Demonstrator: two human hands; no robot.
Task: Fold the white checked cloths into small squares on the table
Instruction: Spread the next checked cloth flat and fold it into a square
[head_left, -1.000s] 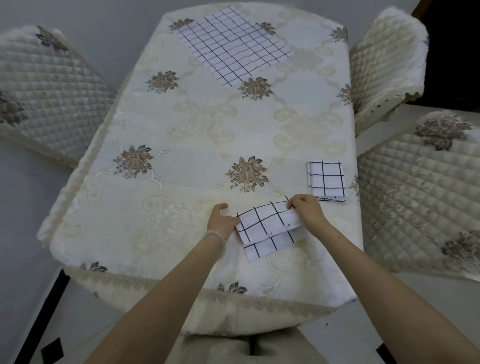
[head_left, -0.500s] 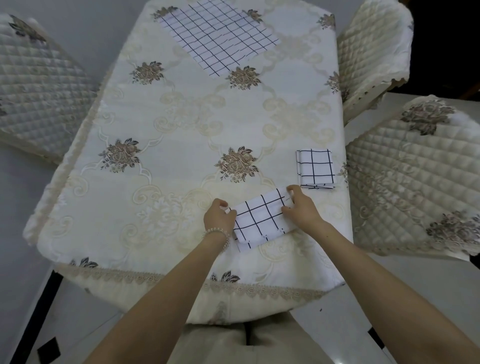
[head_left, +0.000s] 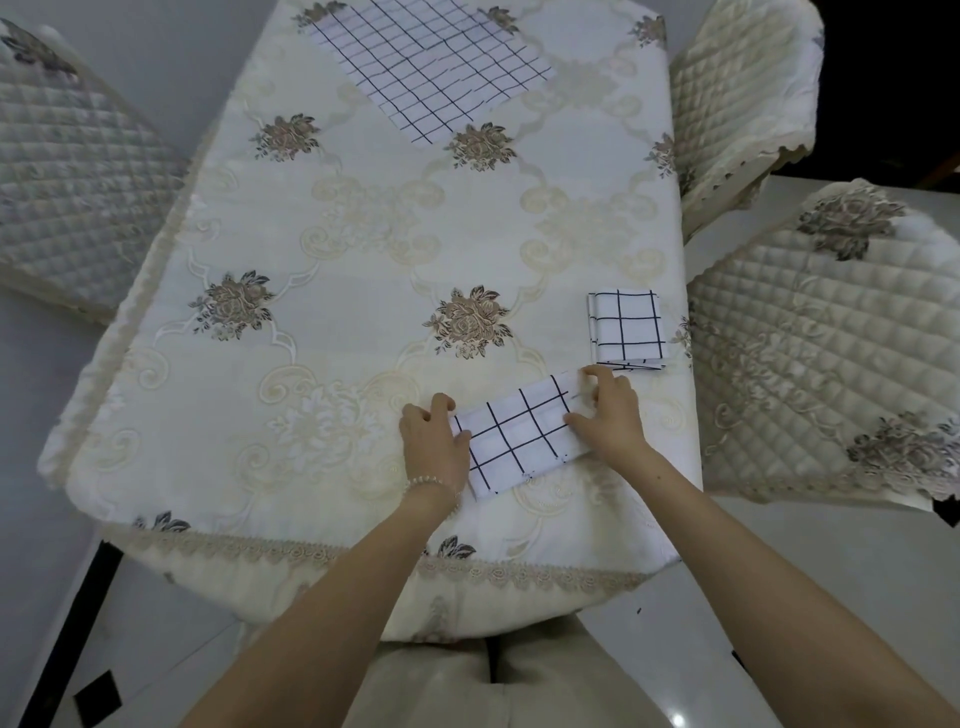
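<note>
Low in the middle of the frame, a partly folded checked cloth (head_left: 519, 436) lies as a slanted strip on the table (head_left: 363, 249), near its front edge. The left hand (head_left: 434, 447) rests on the strip's left end with fingers bent down over the edge; the right hand (head_left: 610, 413) lies on the right end, fingers spread and pressing the fabric flat. Whether either thumb pinches the cloth from below cannot be seen.

Just above the right hand, near the table's right edge, sits a folded checked square (head_left: 626, 328), close to the fingertips but apart from the strip. At the top of the frame an unfolded checked cloth (head_left: 431, 67) lies flat, its far edge cut off. A bead bracelet (head_left: 431, 482) circles the left wrist.

Quilted chair cushions flank the table: one at the left (head_left: 67, 171), two at the right (head_left: 743, 83) (head_left: 831, 338), all partly cropped.
</note>
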